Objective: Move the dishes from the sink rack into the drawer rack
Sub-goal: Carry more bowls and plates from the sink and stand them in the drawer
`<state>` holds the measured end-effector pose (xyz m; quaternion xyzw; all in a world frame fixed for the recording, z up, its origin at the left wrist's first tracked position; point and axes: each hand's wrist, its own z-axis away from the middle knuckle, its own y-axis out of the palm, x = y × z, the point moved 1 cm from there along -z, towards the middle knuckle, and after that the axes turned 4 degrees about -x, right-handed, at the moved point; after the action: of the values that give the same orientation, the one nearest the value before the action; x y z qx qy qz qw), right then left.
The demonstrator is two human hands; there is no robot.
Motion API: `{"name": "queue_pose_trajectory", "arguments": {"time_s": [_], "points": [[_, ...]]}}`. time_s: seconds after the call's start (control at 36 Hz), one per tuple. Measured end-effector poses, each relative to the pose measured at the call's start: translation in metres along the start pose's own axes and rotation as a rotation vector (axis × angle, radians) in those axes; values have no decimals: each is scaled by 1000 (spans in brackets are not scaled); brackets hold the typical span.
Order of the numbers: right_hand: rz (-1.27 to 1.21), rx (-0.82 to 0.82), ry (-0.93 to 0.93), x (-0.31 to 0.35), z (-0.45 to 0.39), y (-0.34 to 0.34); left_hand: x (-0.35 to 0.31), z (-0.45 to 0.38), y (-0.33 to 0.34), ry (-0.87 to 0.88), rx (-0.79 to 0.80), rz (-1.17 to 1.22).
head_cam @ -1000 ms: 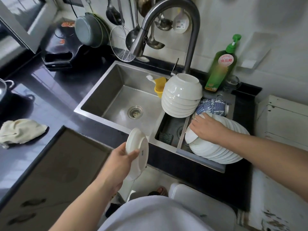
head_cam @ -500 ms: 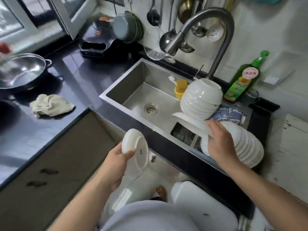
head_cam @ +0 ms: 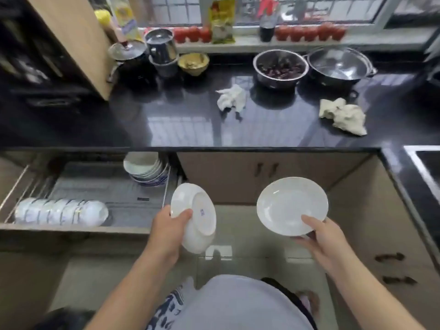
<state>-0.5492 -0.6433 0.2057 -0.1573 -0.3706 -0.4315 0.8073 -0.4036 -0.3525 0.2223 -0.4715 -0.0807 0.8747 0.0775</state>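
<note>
I am mid-carry: both hands are loaded and facing the open drawer rack [head_cam: 114,191], so the step in hand is delivery, not pickup. My left hand [head_cam: 170,231] grips a white plate [head_cam: 194,216] by its near rim, thumb over the edge, the plate tilted almost on edge with its underside and a small blue mark showing. My right hand [head_cam: 321,236] holds a second white plate [head_cam: 292,206] by its near edge, thumb on top and fingers beneath, face up and close to level. Both plates hang in the air over the floor, just outside the drawer's right-hand side.

Inside the drawer, a row of white bowls [head_cam: 60,211] stands on edge along the front left, and a stack of bowls [head_cam: 145,169] sits in the back right corner. The grey floor between them looks free, so I judge the next move is to swing left and lower the left plate in first, on edge.

The drawer's wire side rail [head_cam: 166,186] lies just beside the left plate; I would lift over it. The black counter edge [head_cam: 238,148] overhangs the back of the drawer, so I would enter from the front
</note>
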Motion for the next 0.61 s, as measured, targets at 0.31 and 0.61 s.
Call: {"name": "queue_pose_trajectory", "arguments": {"time_s": [0.31,0.61], "points": [[47,458,308,-81,68,280,46,-53,-240,-107,-362,365],[381,617,404,-143,25,451,39,-123,-362,-260,-591,410]]}}
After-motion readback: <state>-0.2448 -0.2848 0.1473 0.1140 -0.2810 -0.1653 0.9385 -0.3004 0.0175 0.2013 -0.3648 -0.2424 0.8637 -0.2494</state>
